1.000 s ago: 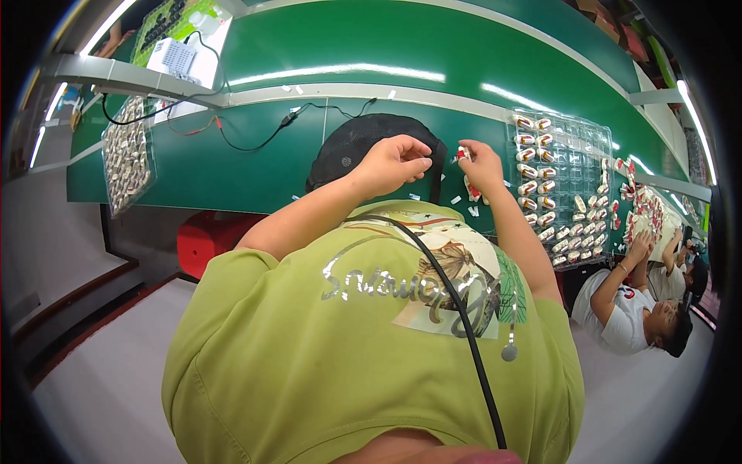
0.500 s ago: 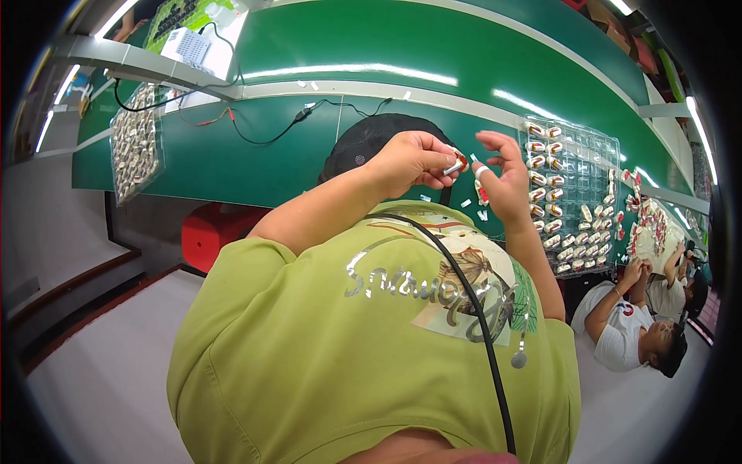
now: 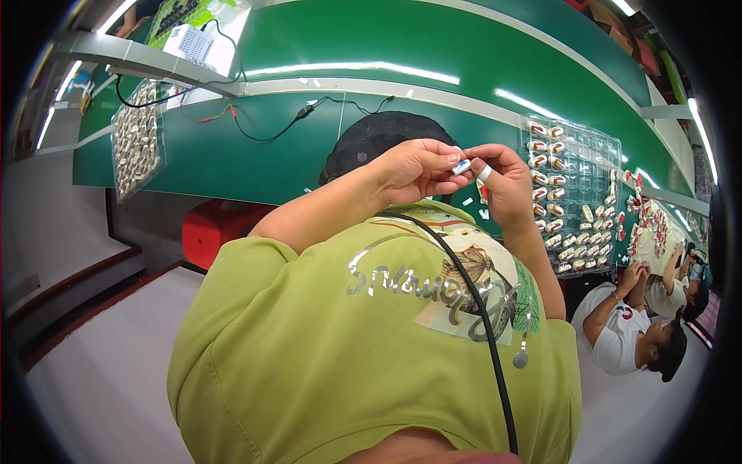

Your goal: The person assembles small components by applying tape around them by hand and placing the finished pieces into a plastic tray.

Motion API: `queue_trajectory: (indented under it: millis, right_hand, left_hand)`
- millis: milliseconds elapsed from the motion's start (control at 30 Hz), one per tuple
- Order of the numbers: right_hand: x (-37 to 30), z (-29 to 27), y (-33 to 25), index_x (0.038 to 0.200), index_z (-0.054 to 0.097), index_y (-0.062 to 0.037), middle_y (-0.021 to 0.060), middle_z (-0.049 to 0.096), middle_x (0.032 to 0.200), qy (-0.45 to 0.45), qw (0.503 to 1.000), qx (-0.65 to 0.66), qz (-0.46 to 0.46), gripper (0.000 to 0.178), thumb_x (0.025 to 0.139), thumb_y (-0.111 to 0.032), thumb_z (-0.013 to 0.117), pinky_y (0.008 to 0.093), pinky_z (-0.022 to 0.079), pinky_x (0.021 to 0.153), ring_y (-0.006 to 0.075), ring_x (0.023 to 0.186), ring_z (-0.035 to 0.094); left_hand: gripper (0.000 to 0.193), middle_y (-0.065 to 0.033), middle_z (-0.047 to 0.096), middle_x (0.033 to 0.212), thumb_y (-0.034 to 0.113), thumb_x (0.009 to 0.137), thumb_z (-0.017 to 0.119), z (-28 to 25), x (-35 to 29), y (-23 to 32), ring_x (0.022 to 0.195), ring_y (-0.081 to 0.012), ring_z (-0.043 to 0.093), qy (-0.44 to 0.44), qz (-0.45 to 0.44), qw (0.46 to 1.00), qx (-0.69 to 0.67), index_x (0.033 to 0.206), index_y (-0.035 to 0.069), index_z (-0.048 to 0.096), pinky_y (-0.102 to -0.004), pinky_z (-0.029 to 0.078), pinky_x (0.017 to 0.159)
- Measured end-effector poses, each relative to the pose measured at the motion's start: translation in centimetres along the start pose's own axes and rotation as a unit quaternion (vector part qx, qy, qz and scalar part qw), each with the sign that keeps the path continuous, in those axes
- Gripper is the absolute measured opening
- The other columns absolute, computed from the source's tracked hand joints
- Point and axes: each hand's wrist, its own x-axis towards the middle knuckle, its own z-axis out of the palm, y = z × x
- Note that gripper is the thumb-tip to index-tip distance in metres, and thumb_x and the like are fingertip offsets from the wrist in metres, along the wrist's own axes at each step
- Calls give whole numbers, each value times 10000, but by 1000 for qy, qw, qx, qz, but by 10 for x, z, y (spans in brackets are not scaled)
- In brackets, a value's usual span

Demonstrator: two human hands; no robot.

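Note:
My left hand [image 3: 425, 168] pinches a small white piece with a blue mark [image 3: 461, 166] between thumb and fingers. Close against it, my right hand [image 3: 504, 182] has thumb and forefinger drawn together at the piece's right end. A white band wraps the right thumb. Whether the right fingertips grip the piece or a scrap on it is too small to tell. Below the hands, small red and white parts [image 3: 484, 212] lie on the green table [image 3: 263, 166]. To the right stands a clear plastic tray [image 3: 576, 155] holding rows of white, red and dark small parts.
At the far left stands another filled clear tray [image 3: 139, 139]. A black cable with a plug [image 3: 303, 113] lies across the table, with a white box [image 3: 188, 44] behind. A red stool [image 3: 216, 232] is at lower left. Two people work at right, near a heap of parts [image 3: 653, 228].
My right hand has come left and closed in to meet the left hand. The piece in my left hand has turned, now showing a white face with blue instead of red.

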Motion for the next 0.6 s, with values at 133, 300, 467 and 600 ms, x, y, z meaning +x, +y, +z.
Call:
queue_trajectory:
  millis: [133, 300, 467, 600]
  right_hand:
    - [-1, -1, -2, 962, 627, 21, 92, 671, 935, -1, 1000, -17, -20, 113, 861, 43, 584, 250, 519, 716, 123, 771, 628]
    - [-3, 0, -3, 970, 624, 32, 99, 669, 939, -5, 997, -46, -54, 131, 853, 66, 577, 252, 524, 722, 128, 794, 633]
    - [-3, -3, -3, 974, 628, 22, 90, 668, 939, -13, 997, -58, -57, 144, 842, 68, 593, 248, 518, 722, 125, 807, 625]
    - [-2, 1, -1, 930, 650, -2, 84, 664, 894, 33, 976, -157, -145, 135, 803, 46, 643, 260, 504, 726, 136, 839, 615]
  left_hand:
    - [182, -141, 646, 980, 101, 915, 577, 4, -3, 1, 841, -194, 676, -3, -2, 1000, -5, 1051, -19, 561, -278, 594, 722]
    - [202, -145, 640, 992, 128, 938, 546, 5, -3, 2, 849, -193, 677, -2, -6, 1000, -10, 1060, -34, 550, -286, 595, 733]
    - [187, -140, 645, 978, 105, 929, 555, 5, -2, 3, 846, -193, 676, -15, -21, 999, -19, 1056, -33, 554, -286, 595, 735]
    - [185, -137, 649, 962, 67, 910, 573, 8, 0, 1, 846, -194, 674, 8, 5, 1000, 9, 1067, -30, 558, -280, 592, 734]
